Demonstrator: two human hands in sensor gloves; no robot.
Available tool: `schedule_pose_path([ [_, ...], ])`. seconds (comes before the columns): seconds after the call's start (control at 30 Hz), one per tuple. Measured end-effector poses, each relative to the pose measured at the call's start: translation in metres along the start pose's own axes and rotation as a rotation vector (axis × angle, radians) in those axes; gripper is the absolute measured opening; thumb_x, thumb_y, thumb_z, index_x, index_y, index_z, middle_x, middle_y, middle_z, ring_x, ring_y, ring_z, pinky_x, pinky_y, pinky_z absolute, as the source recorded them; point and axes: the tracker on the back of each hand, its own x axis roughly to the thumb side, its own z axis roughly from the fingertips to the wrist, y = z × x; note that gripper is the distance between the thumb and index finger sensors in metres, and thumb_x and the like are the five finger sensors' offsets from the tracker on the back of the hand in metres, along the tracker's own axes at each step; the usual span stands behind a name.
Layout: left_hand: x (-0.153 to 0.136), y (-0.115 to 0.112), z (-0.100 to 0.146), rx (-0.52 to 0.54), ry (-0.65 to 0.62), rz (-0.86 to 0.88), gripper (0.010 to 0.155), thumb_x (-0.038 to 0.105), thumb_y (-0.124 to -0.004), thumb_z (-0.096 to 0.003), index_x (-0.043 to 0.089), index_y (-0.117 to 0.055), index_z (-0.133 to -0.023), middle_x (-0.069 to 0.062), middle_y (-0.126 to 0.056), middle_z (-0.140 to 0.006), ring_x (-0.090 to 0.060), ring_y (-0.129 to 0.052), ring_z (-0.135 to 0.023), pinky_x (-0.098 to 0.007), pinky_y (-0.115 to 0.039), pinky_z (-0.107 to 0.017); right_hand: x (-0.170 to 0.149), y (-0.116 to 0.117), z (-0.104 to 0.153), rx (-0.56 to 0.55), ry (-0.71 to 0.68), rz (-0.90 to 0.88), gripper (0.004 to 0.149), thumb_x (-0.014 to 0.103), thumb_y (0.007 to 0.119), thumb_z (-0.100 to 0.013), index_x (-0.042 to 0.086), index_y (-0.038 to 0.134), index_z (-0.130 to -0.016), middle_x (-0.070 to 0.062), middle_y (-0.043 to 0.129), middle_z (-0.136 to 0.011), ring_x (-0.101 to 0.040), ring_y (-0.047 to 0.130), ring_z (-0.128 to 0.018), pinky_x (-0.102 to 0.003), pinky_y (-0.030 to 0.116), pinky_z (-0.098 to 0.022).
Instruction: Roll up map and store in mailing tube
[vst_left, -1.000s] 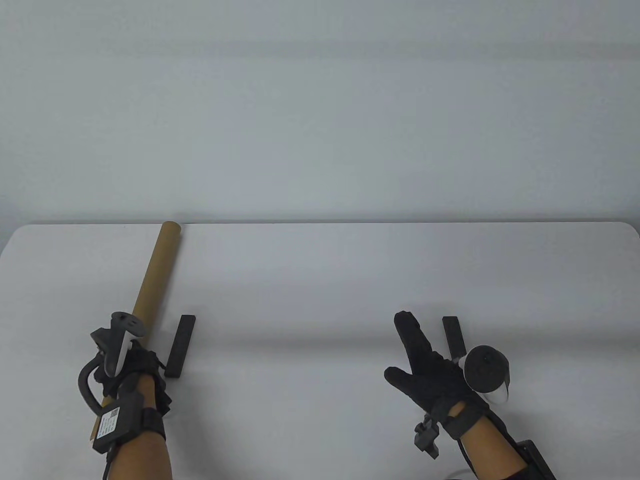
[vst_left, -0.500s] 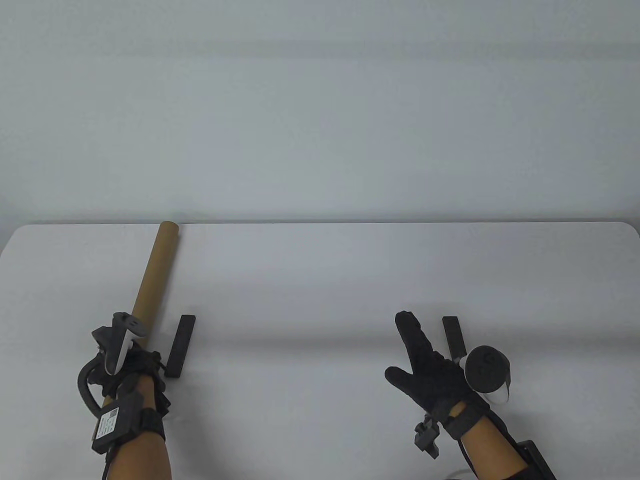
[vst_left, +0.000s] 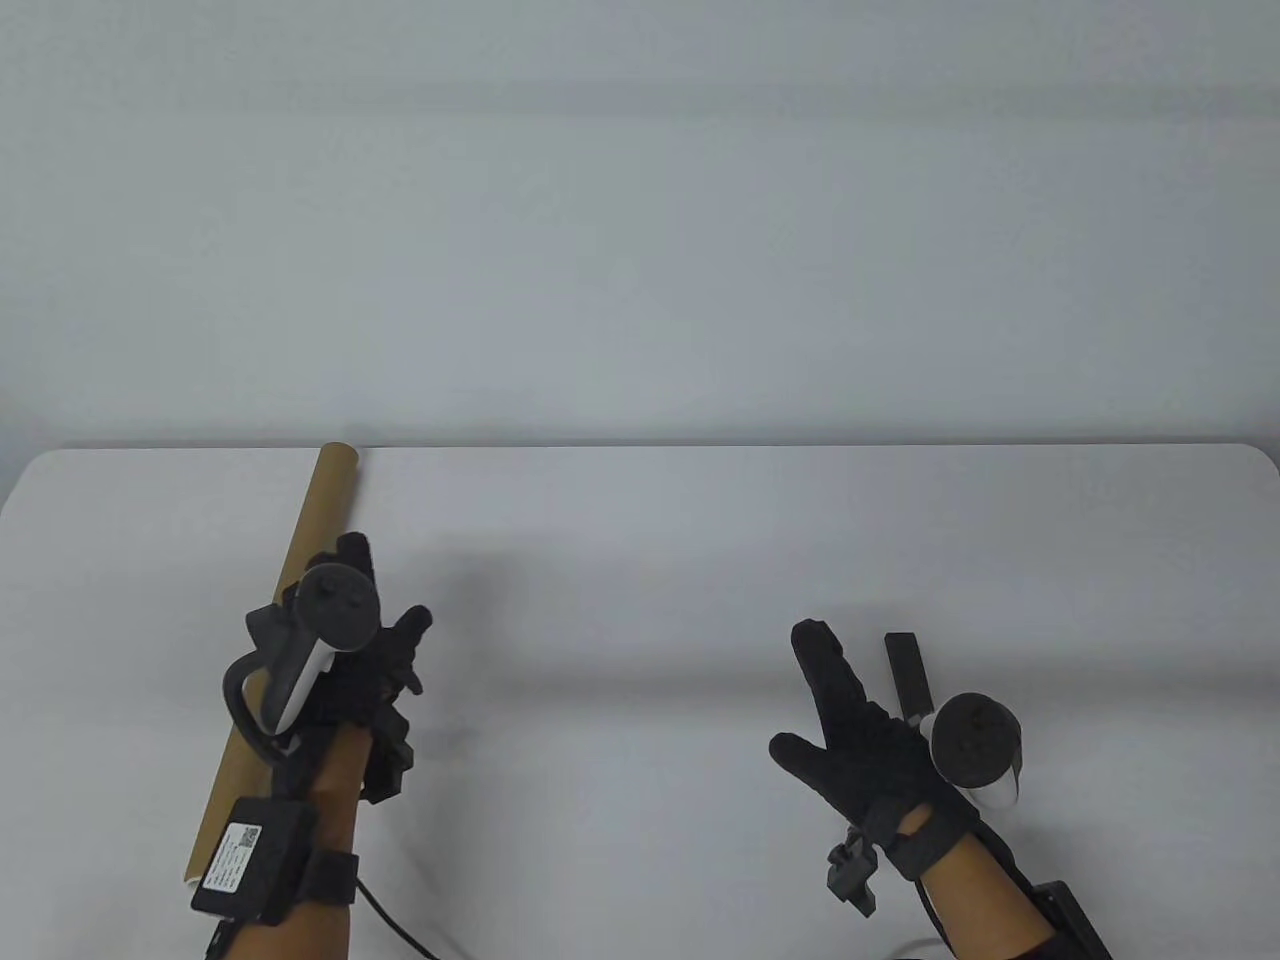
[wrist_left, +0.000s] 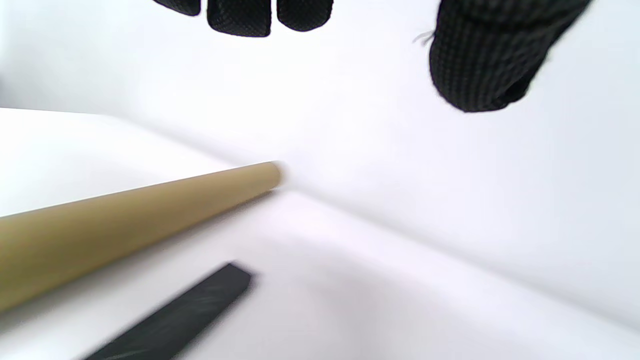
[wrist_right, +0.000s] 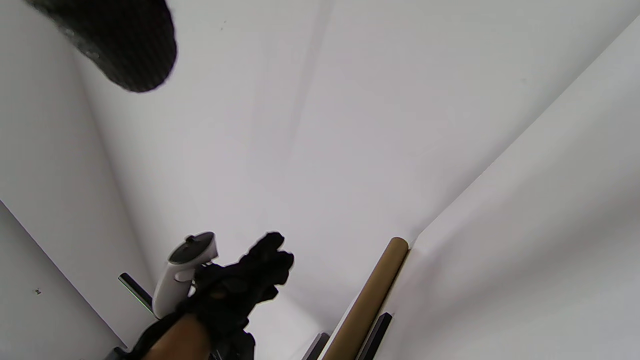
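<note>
The brown cardboard mailing tube (vst_left: 300, 560) lies on the white table (vst_left: 640, 560), running from the far edge towards the front left. It also shows in the left wrist view (wrist_left: 125, 220) and the right wrist view (wrist_right: 370, 300). My left hand (vst_left: 388, 595) hovers open just right of the tube and holds nothing; its fingertips (wrist_left: 240, 15) hang spread above the table. My right hand (vst_left: 815, 700) is open with fingers spread at the front right, and it is empty. No map is in view.
A black bar (vst_left: 905, 670) lies just right of my right hand. Another black bar (wrist_left: 190, 310) lies beside the tube, hidden under my left hand in the table view. A pale wall rises behind the table's far edge.
My left hand has come off the tube, lifted, moved forward and to the right, and opened. The tube has stayed on the table. My right hand has barely moved.
</note>
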Motion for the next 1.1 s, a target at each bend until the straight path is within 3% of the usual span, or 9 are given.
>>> schedule_pose_path([
  [0.1, 0.032, 0.009, 0.022, 0.008, -0.214, 0.113, 0.084, 0.066, -0.076, -0.0438, 0.041, -0.027, -0.108, 0.000, -0.039, -0.117, -0.035, -0.054, -0.110, -0.055, -0.049, -0.081, 0.002, 0.000, 0.000, -0.006, -0.010, 0.004, 0.094, 0.059, 0.073, -0.058, 0.007, 0.017, -0.113, -0.029, 0.013, -0.112, -0.065, 0.021, -0.096, -0.071, 0.029, -0.061],
  [0.2, 0.048, 0.006, 0.043, -0.009, -0.290, 0.213, 0.082, 0.069, -0.071, -0.0437, 0.042, -0.028, -0.108, 0.002, -0.039, -0.117, -0.035, -0.052, -0.111, -0.057, -0.048, -0.081, 0.004, -0.001, 0.000, -0.013, -0.022, 0.009, 0.094, 0.059, 0.073, -0.058, 0.008, 0.017, -0.114, -0.028, 0.013, -0.113, -0.065, 0.021, -0.096, -0.071, 0.029, -0.061],
  [0.43, 0.050, -0.025, 0.069, -0.130, -0.538, 0.416, 0.082, 0.072, -0.069, -0.0434, 0.044, -0.027, -0.108, 0.004, -0.031, -0.119, -0.036, -0.041, -0.115, -0.059, -0.045, -0.082, 0.011, 0.002, 0.000, -0.008, -0.059, 0.024, 0.094, 0.059, 0.073, -0.058, 0.008, 0.018, -0.114, -0.028, 0.013, -0.112, -0.065, 0.021, -0.095, -0.072, 0.029, -0.060],
  [0.6, 0.037, -0.050, 0.068, -0.255, -0.613, 0.570, 0.085, 0.074, -0.069, -0.0430, 0.047, -0.022, -0.108, 0.007, -0.021, -0.120, -0.036, -0.027, -0.117, -0.061, -0.037, -0.082, 0.017, 0.006, 0.000, 0.006, -0.085, 0.055, 0.094, 0.060, 0.073, -0.058, 0.009, 0.017, -0.113, -0.029, 0.012, -0.112, -0.066, 0.021, -0.095, -0.072, 0.029, -0.060],
  [0.73, 0.031, -0.064, 0.064, -0.346, -0.650, 0.599, 0.086, 0.076, -0.068, -0.0430, 0.049, -0.016, -0.106, 0.009, -0.012, -0.119, -0.034, -0.013, -0.117, -0.062, -0.027, -0.082, 0.018, 0.009, 0.000, 0.011, -0.095, 0.065, 0.094, 0.060, 0.073, -0.058, 0.008, 0.017, -0.113, -0.029, 0.012, -0.112, -0.066, 0.021, -0.095, -0.072, 0.029, -0.060],
  [1.1, 0.016, -0.085, 0.048, -0.504, -0.650, 0.647, 0.091, 0.083, -0.065, -0.0404, 0.050, -0.011, -0.106, 0.008, 0.000, -0.118, -0.034, 0.000, -0.114, -0.065, -0.016, -0.079, 0.008, 0.009, 0.002, 0.021, -0.059, 0.073, 0.095, 0.060, 0.073, -0.058, 0.009, 0.016, -0.113, -0.028, 0.011, -0.112, -0.066, 0.020, -0.095, -0.072, 0.028, -0.060],
])
